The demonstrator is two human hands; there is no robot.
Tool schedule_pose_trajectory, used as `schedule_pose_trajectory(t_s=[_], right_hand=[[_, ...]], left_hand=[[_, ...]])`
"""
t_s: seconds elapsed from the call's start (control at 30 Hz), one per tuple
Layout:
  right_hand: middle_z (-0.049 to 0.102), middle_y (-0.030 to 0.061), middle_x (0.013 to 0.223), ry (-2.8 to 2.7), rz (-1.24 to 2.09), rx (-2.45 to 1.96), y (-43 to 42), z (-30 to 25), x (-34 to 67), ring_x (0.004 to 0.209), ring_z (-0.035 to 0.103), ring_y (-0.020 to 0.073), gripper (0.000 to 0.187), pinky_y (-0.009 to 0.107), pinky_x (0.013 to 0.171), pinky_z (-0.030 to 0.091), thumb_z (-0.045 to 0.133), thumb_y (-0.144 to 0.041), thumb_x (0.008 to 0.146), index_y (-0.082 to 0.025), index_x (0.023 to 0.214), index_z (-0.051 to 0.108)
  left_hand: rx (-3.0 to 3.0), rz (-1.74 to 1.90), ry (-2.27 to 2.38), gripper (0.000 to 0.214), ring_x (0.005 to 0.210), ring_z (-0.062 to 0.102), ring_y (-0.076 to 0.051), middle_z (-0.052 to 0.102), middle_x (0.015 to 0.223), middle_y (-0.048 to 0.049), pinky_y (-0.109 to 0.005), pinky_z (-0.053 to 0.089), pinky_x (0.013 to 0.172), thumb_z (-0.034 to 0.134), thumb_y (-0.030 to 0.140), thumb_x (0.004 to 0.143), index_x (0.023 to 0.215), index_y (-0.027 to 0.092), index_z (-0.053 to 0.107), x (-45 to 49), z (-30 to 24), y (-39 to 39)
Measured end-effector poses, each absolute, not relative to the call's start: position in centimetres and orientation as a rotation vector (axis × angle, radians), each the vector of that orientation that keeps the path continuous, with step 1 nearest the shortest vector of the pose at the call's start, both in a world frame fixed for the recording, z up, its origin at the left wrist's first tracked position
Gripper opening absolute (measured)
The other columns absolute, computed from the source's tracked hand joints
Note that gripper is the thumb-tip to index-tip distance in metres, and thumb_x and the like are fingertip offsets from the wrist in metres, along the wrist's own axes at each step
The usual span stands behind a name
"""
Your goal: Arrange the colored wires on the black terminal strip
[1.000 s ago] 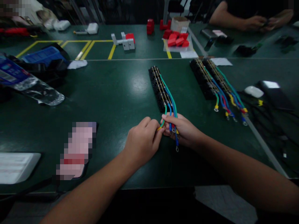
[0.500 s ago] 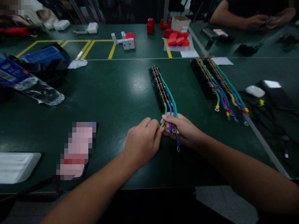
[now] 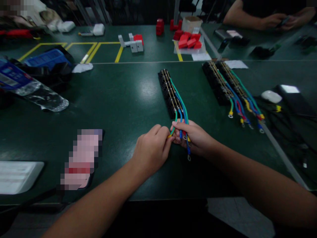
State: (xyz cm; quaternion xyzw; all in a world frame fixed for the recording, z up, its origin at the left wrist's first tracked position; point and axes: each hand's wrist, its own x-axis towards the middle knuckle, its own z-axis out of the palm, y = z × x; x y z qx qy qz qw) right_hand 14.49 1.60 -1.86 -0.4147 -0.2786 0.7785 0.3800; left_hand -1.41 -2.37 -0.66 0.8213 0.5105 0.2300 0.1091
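Note:
A long black terminal strip [image 3: 169, 92] lies on the dark green table [image 3: 119, 105], with green and blue wires [image 3: 182, 109] running from it toward me. My right hand [image 3: 195, 137] is closed round the bundle of wire ends, and one blue wire with a ring lug [image 3: 188, 155] hangs out below the fingers. My left hand [image 3: 151, 150] pinches the yellow-tipped end of a green wire [image 3: 173, 127] right beside the right hand's fingers.
Two more wired terminal strips [image 3: 224, 84] lie to the right. A plastic bottle [image 3: 29, 89] and dark bags sit at the left, a white tray [image 3: 17, 177] at the near left. Red and grey parts [image 3: 188, 41] lie at the back. Another person's hands [image 3: 279, 21] work at the far right.
Both hands stay together at the wire ends, with only tiny finger shifts. The view has drifted slightly.

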Motion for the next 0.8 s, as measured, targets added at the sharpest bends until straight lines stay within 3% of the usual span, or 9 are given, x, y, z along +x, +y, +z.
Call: schedule_pose_trajectory(t_s=[0.8], right_hand=[[0.052, -0.004, 0.052, -0.721, 1.994, -1.032, 1.66, -1.86, 14.47, 0.043, 0.049, 0.0074, 0.022, 0.021, 0.047, 0.042, 0.071, -0.025, 0.077, -0.015, 0.068, 0.054]], left_hand=[[2.402, 0.588, 1.533, 0.022, 0.071, 0.056, -0.017, 0.057, 0.079, -0.0026, -0.03, 0.041, 0.062, 0.041, 0.031, 0.096, 0.082, 0.018, 0.053, -1.29, -0.38, -2.32]])
